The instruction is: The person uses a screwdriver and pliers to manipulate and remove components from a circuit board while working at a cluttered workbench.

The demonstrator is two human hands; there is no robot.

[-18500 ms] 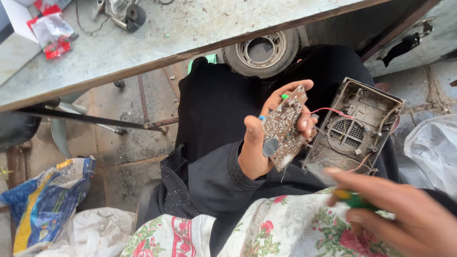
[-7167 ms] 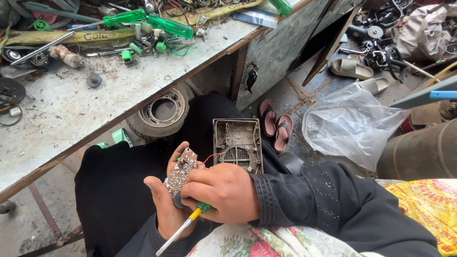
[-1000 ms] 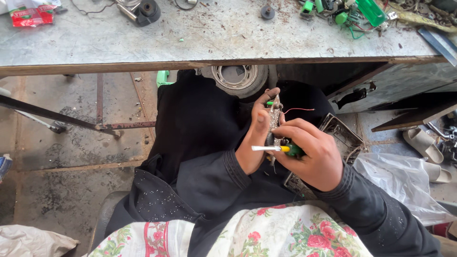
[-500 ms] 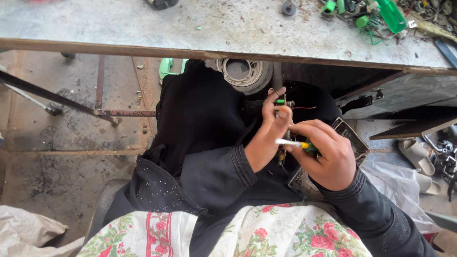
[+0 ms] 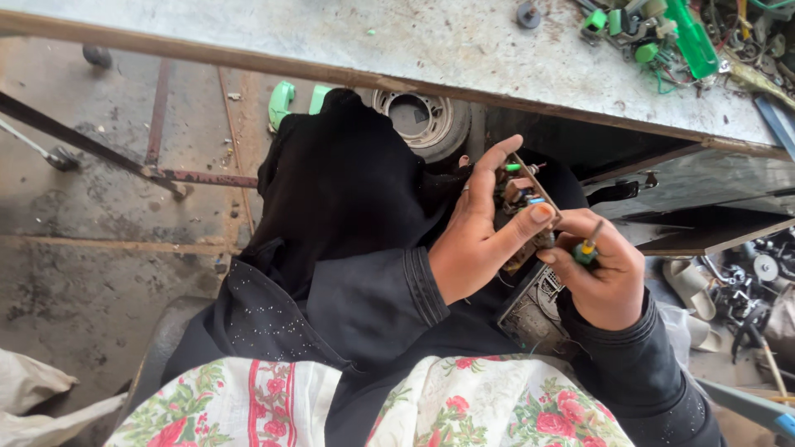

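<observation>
Your left hand (image 5: 474, 248): fingers curled around circuit board (image 5: 523, 199), grip closed on its edges, board held upright over lap, below bench (image 5: 348, 37) edge. Your right hand (image 5: 604, 277): grip closed on screwdriver (image 5: 590, 246), green handle in fist, shaft angled up beside board. Grey casing (image 5: 534, 310) on lap, just beneath both hands. Green tools (image 5: 691, 45) on bench, far right. Round metal part (image 5: 418, 124) under bench.
</observation>
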